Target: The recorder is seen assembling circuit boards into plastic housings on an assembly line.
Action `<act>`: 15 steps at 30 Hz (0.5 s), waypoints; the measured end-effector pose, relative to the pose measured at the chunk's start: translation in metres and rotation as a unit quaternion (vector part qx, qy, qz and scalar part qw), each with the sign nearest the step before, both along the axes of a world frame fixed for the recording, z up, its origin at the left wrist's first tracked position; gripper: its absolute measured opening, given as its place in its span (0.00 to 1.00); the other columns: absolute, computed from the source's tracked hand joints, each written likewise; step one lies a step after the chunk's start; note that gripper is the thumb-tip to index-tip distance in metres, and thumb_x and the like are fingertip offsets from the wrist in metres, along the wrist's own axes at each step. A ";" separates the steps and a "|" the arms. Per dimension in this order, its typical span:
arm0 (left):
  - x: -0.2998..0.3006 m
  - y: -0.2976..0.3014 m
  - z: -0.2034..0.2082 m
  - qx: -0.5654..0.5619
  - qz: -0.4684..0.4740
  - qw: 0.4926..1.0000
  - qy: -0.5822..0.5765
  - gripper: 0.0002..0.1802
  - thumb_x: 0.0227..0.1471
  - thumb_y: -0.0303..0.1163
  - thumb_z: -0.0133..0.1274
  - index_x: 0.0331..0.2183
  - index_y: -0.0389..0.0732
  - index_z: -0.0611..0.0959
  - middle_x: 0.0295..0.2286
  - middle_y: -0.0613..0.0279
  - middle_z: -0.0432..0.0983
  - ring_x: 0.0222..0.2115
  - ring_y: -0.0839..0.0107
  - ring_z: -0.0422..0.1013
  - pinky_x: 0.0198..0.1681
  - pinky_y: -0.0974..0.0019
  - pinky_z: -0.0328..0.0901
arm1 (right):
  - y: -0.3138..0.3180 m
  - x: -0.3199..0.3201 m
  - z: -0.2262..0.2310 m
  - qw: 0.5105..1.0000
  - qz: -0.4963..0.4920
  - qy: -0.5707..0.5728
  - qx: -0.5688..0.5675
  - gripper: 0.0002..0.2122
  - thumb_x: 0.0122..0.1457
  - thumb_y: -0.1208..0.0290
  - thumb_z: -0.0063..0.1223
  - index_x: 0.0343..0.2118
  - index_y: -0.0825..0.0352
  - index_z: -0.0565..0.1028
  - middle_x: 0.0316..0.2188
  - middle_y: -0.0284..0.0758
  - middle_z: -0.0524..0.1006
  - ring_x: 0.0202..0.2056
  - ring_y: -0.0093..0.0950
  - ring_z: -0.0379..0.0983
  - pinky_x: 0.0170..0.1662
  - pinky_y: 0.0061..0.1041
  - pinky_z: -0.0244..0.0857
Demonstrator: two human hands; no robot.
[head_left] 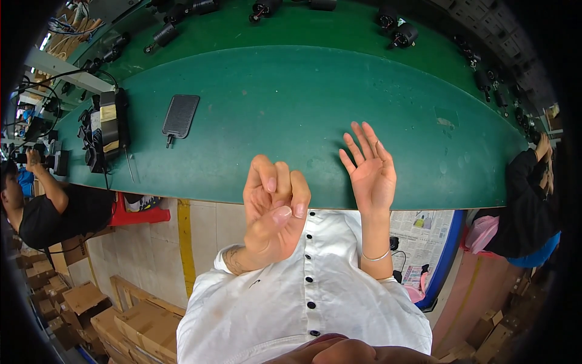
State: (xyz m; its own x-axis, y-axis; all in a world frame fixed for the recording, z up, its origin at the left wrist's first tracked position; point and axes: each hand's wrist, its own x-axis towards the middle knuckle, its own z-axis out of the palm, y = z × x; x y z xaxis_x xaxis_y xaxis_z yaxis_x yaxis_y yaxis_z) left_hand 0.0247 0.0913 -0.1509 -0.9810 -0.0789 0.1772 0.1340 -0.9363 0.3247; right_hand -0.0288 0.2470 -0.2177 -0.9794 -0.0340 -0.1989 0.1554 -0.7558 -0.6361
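Observation:
My left hand [274,212] hovers over the near edge of the green table [254,115]. Its fingers are bent and loosely apart, the thumb lies close to them, and nothing shows in the hand. To its right, my right hand [371,176] is raised above the same edge, palm showing, fingers stretched and spread. It is empty too, with a thin bangle on the wrist. Neither hand visibly holds a thing. On the tabletop at the left lies a flat black ridged pad [180,115] with a short stub at its near end, well away from both hands.
Black equipment with yellow tape [109,124] stands at the table's left, beside a thin metal rod [129,165]. Black cylindrical parts [403,35] lie along the green strip behind. One person [57,209] is at left, another [522,200] at right. Cardboard boxes [145,324] stand on the floor.

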 end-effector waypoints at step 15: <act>0.003 -0.002 0.005 0.046 -0.056 0.997 -0.031 0.18 0.37 0.14 0.43 0.32 0.45 0.61 0.24 0.67 0.56 0.25 0.74 0.59 0.30 0.77 0.53 | -0.008 0.006 0.012 0.995 -0.018 0.037 0.091 0.21 0.58 0.69 0.43 0.54 0.71 0.63 0.54 0.44 0.63 0.53 0.35 0.63 0.52 0.29 0.62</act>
